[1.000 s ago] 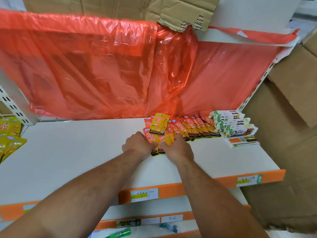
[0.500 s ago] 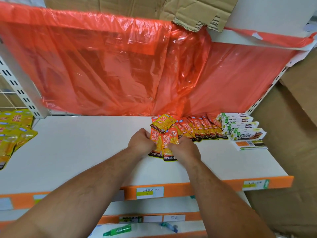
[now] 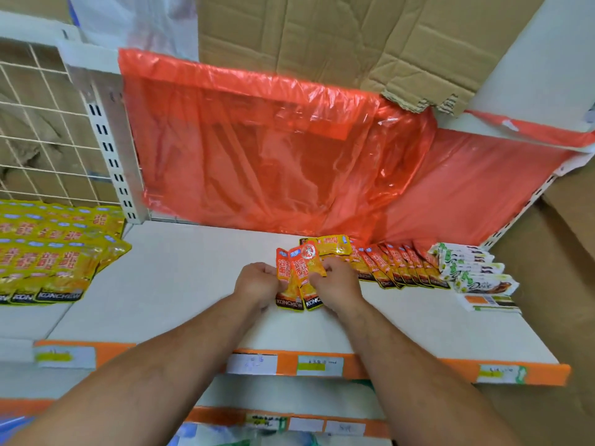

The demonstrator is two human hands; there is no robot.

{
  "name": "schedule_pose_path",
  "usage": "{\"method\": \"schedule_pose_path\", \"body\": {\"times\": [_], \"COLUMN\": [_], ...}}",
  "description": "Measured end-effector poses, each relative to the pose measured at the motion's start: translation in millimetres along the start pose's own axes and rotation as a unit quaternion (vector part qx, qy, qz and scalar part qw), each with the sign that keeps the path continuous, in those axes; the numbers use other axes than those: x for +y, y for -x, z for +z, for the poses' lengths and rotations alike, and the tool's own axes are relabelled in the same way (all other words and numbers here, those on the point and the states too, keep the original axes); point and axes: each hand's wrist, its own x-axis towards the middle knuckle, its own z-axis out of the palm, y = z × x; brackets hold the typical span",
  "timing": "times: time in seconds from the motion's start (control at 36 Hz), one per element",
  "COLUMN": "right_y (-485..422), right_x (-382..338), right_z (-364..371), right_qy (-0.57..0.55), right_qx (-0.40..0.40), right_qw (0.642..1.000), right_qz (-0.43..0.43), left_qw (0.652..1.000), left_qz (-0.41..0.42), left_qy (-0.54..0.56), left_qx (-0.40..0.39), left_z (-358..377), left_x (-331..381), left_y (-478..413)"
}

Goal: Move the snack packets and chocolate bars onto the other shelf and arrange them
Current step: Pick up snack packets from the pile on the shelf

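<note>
On the white shelf (image 3: pixel 180 284), mid-span, my left hand (image 3: pixel 257 283) and right hand (image 3: pixel 339 284) hold a small fan of orange packets (image 3: pixel 297 273), fingers curled and pinching its edges. Step in hand: arranging. The packets stand tilted, just left of the laid row (image 3: pixel 399 268); the chocolate bars (image 3: pixel 470 275) lie beyond it. The next move calls for squaring the fan and laying it overlapped against the row. The packets look glossy and flat, and I judge them slippery.

orange snack packets (image 3: pixel 301 275), white shelf (image 3: pixel 180 284)
</note>
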Motion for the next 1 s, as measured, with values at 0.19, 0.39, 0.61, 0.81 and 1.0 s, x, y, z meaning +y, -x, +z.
{"method": "schedule_pose_path", "body": {"times": [0.19, 0.39, 0.61, 0.81, 1.0], "right_y": [18.3, 49.5, 74.4, 104.8, 116.1], "right_x": [-55.8, -129.3, -209.9, -277.1, -331.8], "right_z": [47.4, 101.4, 187.5, 262.8, 328.3], "right_qy": [-0.064, -0.137, -0.158, -0.192, -0.19], "right_qx": [-0.035, -0.077, -0.16, -0.214, -0.301], "right_qw": [0.997, 0.987, 0.974, 0.957, 0.933], "right_qz": [0.031, 0.027, 0.003, -0.027, -0.051], "left_qw": [0.999, 0.997, 0.99, 0.977, 0.954], "left_qz": [0.007, 0.033, 0.024, 0.013, -0.006], "left_qy": [0.028, 0.028, 0.081, 0.103, 0.145], "left_qx": [0.029, 0.059, 0.115, 0.185, 0.264], "left_z": [-88.9, -189.7, -310.3, -409.6, -481.2], "left_x": [-9.3, -12.7, -35.9, -59.0, -79.8], "left_y": [8.1, 27.0, 51.1, 72.6, 87.0]}}
